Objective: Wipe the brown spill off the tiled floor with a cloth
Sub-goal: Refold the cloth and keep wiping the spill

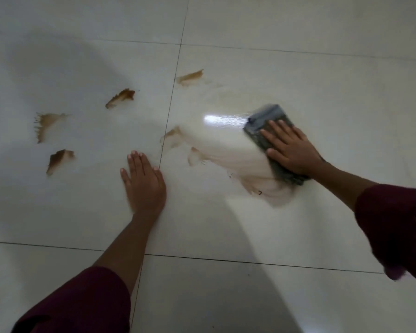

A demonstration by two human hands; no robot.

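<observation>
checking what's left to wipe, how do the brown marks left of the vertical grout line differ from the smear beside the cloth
The brown marks are dark, separate, sharp-edged patches; the smear is pale, streaked and one broad swath. The marks lie away from the cloth; the smear runs up to it, under the right hand. Both lie on the tiled floor.

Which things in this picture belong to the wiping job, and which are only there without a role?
Belong to the job:
- grey cloth, pressed flat by the right hand
- brown spill patches, several still unwiped left of the cloth
- tiled floor

Only there:
- left hand, resting flat on the floor, holding nothing
- dark red sleeves
</observation>
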